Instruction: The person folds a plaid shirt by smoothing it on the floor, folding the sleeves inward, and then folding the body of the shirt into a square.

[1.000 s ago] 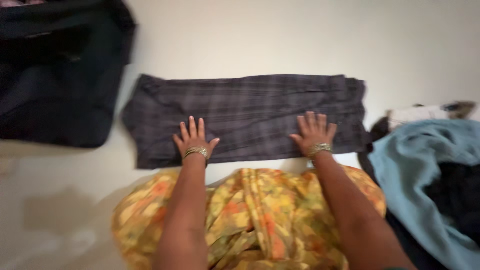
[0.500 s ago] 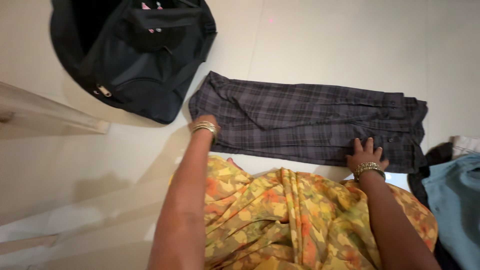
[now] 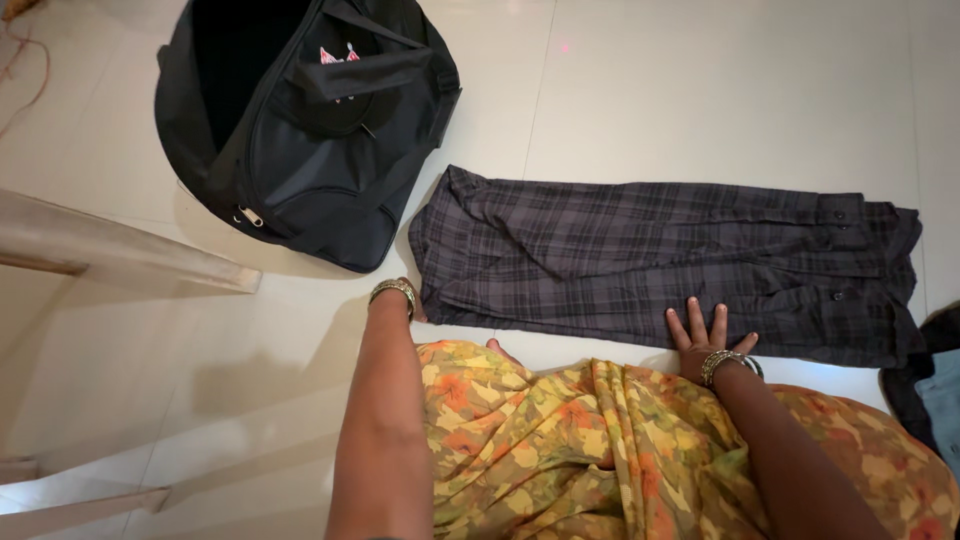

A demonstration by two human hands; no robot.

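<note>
Folded dark grey plaid trousers (image 3: 640, 250) lie lengthwise on the pale tiled floor in front of me. My left hand (image 3: 410, 303), with a gold bangle at the wrist, is at the near left corner of the trousers; its fingers are hidden by my wrist and the cloth edge. My right hand (image 3: 705, 338), also bangled, rests flat with fingers spread on the near edge of the trousers, right of centre. My lap in yellow floral cloth (image 3: 600, 440) fills the lower middle.
An open black duffel bag (image 3: 310, 130) sits at the upper left, touching the trousers' left end. A pale wooden beam (image 3: 120, 250) crosses the left side. A blue garment (image 3: 945, 400) and dark cloth (image 3: 905, 390) lie at the right edge.
The view has swung left and down, bringing the bag in. My left hand slid from the trousers' middle to their left corner. My right hand stayed flat on the near edge.
</note>
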